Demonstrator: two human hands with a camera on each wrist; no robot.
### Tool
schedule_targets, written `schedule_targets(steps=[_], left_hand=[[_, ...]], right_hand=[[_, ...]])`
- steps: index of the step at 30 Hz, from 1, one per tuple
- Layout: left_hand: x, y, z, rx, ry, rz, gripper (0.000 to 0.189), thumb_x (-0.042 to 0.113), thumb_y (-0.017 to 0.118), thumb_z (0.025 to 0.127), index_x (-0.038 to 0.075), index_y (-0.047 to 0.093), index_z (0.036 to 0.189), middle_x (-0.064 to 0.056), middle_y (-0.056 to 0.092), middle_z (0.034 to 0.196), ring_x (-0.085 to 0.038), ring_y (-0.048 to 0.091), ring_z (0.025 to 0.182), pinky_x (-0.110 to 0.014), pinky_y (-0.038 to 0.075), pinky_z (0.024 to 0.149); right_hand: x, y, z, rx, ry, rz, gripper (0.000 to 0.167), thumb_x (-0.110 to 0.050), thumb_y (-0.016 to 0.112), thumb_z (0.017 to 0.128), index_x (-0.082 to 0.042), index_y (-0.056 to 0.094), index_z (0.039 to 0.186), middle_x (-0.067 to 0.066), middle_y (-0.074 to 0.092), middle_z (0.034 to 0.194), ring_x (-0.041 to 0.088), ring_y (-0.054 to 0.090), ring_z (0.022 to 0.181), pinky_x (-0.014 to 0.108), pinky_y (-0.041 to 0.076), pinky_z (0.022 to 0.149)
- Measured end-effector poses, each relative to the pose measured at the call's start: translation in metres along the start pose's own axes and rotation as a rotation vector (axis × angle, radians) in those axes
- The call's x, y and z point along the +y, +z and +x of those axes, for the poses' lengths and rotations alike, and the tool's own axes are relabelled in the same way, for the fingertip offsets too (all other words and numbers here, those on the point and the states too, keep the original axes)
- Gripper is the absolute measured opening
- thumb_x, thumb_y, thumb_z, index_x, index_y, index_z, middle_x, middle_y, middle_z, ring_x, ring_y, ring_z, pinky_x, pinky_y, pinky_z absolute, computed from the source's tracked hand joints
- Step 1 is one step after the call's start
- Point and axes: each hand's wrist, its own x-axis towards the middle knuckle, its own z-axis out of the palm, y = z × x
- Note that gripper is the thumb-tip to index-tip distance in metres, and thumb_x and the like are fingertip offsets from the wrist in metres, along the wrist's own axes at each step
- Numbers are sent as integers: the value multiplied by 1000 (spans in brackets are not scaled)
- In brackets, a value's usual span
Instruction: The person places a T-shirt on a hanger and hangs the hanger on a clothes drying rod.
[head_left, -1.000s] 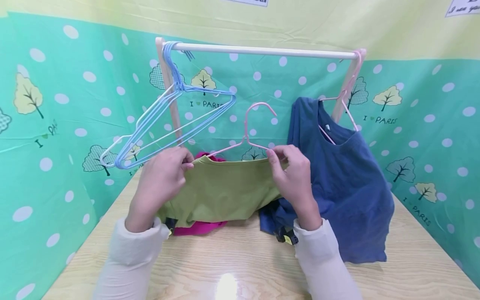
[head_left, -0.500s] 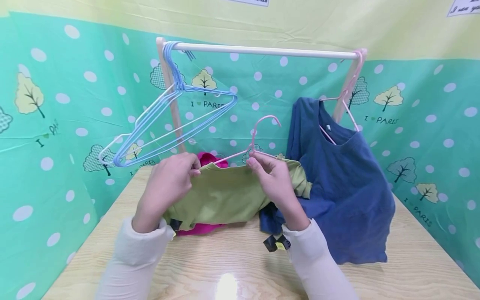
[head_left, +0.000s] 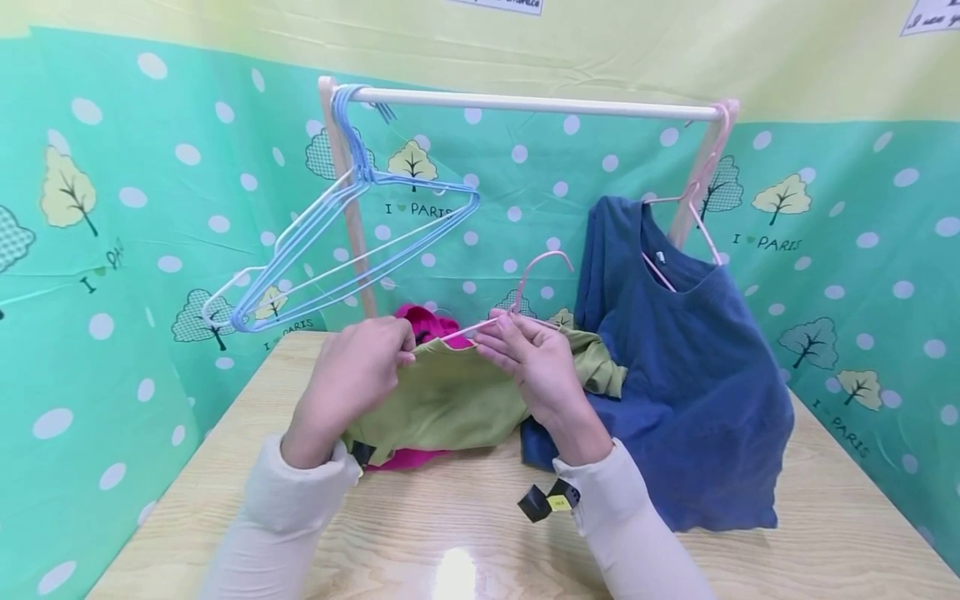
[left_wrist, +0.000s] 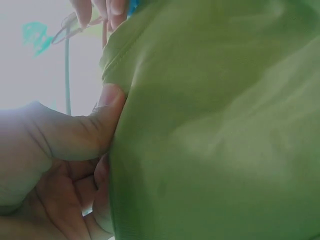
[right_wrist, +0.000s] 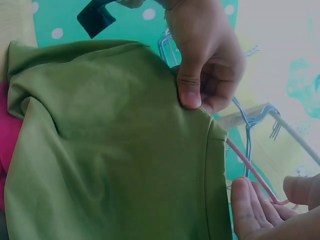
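Observation:
A green shirt (head_left: 450,400) hangs between my hands, with a pink hanger (head_left: 525,279) showing at its neckline. My left hand (head_left: 358,375) pinches the shirt's shoulder edge; the left wrist view shows the thumb pressed on the green cloth (left_wrist: 200,125). At the base of the hanger's hook, my right hand (head_left: 536,367) holds the pink wire between thumb and fingers. In the right wrist view that wire (right_wrist: 252,170) runs out of the neckline to the right hand (right_wrist: 265,210). Cloth hides the hanger's left end.
A rack with a white bar (head_left: 525,103) stands behind. Several blue and white hangers (head_left: 352,192) hang at its left end. A blue tank top (head_left: 690,392) hangs on a pink hanger at the right. Bright pink cloth (head_left: 423,321) lies behind the green shirt on the wooden table (head_left: 420,533).
My right hand has moved left from the shirt's right shoulder to the hanger's neck. The pink hook has lowered and shifted right. The shirt's right side has dropped, slack, against the blue top.

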Motion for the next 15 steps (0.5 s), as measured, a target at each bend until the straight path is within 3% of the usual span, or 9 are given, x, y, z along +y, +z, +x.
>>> schedule_targets(steps=[10,15], left_hand=[[7,3,0,-34,13,-26,17,8,82,86,15,68,79,5,66,79,-17,57,63,-31,45,51],[9,5,0,-58,14,-36,16,7,83,85,15,70,80,6,65,77,-15,57,64,-31,46,54]], right_hand=[[6,11,1,207,70,239,12,-3,56,104,2,66,107,16,72,96,22,74,88,39,57,92],[11,13,1,253,34,253,9,-2,56,104,3,63,103,15,70,92,22,73,85,40,57,92]])
